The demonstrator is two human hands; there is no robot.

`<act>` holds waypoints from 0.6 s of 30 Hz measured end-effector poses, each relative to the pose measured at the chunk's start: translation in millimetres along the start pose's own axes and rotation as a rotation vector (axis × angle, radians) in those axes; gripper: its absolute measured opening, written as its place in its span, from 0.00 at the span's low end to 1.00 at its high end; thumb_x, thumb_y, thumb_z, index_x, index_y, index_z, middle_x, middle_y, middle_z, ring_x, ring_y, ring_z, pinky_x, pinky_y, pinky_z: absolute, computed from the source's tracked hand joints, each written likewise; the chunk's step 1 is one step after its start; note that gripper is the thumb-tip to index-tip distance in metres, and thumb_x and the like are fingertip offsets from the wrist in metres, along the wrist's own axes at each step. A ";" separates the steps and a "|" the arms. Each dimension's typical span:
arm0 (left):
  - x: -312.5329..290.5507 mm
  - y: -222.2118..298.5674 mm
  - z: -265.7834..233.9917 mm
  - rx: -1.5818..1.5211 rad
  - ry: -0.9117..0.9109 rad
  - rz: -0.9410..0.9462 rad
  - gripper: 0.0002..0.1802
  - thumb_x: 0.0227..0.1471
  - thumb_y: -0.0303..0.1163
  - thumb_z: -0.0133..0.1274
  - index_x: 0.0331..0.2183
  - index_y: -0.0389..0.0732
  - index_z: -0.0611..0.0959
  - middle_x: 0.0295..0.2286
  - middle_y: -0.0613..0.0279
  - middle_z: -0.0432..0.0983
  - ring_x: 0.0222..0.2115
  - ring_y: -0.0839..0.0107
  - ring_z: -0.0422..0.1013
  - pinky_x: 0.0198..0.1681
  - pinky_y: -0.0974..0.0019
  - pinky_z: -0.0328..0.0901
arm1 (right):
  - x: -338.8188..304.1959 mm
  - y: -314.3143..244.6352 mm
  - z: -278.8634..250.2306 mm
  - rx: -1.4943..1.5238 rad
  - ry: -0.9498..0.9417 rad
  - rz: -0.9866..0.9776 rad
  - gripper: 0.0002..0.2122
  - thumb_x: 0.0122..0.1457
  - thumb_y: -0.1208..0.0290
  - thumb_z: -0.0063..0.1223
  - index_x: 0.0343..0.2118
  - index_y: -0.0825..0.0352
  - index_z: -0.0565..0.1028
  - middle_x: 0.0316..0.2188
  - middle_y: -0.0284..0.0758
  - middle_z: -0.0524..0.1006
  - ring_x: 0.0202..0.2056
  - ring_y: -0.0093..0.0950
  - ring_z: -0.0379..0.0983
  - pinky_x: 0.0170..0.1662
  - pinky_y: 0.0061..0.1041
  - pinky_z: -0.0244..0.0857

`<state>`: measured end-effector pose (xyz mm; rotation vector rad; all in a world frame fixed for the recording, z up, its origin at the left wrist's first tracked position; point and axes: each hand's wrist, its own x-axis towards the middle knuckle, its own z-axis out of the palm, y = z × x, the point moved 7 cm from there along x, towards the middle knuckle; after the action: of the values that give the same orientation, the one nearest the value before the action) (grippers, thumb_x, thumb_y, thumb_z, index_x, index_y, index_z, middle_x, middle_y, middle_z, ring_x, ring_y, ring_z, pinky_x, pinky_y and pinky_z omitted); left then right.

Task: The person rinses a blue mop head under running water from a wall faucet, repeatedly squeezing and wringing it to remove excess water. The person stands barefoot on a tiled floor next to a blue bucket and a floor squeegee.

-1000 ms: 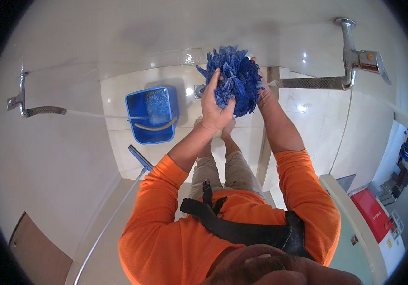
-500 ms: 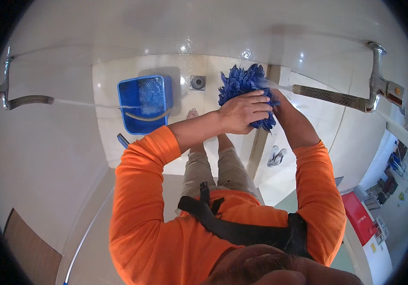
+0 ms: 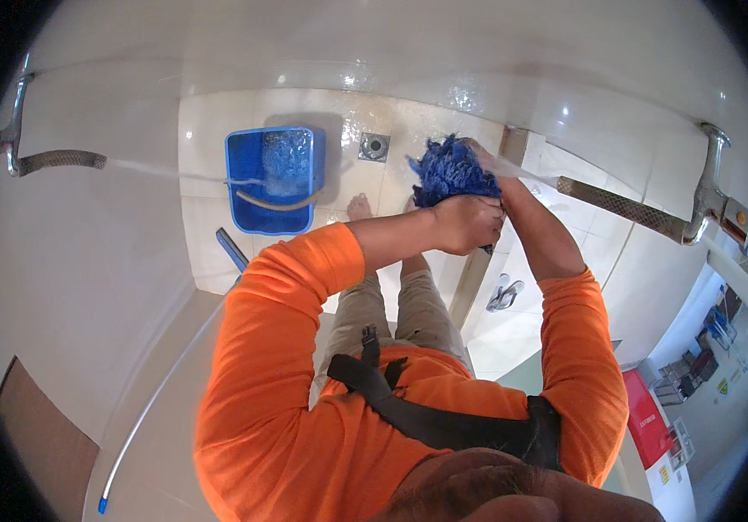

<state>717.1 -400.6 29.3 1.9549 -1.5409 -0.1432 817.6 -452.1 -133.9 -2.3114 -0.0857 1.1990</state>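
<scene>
A wet, shaggy blue mop head hangs between my hands, above the floor. My left hand is closed in a fist around its lower right edge. At the upper right side of the mop head, my right hand grips it, its fingers partly hidden by the strands and spray. Water shoots from the braided hose on the right-hand tap onto this hand and the mop head. Down to the left, a blue bucket stands on the tiles with churning water and a curved handle across it.
Another braided hose, on the left, jets water into the bucket. A floor drain lies right of the bucket. A long pole with blue ends slants at the left. Slippers rest beyond the raised sill on the right.
My left hand has gone from lying across the mop head to a fist at its lower edge. My right hand, mostly hidden before, now shows at the top. The mop head looks more bunched.
</scene>
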 end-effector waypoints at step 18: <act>-122.0 -99.6 66.5 -2.220 1.333 -1.018 0.38 0.60 0.64 0.42 0.56 0.42 0.75 0.51 0.55 0.76 0.50 0.56 0.74 0.56 0.50 0.69 | -37.9 -26.8 4.0 1.635 0.445 -0.177 0.14 0.53 0.67 0.68 0.38 0.68 0.78 0.35 0.34 0.78 0.34 0.26 0.75 0.40 0.28 0.71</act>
<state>732.7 -306.3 -112.5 0.2476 0.7364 -0.4847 796.5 -438.3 -94.7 -0.9683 0.6030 0.2675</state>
